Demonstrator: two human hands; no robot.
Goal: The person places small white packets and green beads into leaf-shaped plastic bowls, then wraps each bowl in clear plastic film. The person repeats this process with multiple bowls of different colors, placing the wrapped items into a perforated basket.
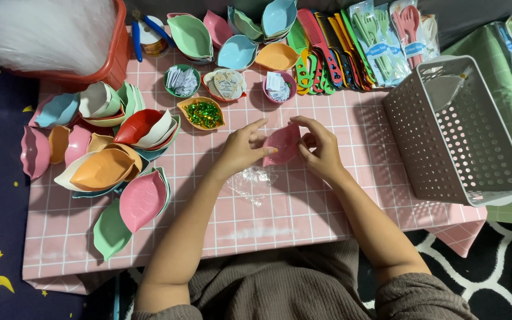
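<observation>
Pink leaf-shaped dish (282,144) pinched between left hand (241,149) and right hand (321,151) above clear wrapper (251,181) mid-surface; risked slipping from fingertip hold.

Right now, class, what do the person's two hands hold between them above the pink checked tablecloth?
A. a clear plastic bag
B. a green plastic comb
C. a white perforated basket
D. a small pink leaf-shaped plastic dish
D: the left hand and right hand both grip the small pink leaf-shaped plastic dish; the clear plastic bag lies on the cloth below it.
</observation>
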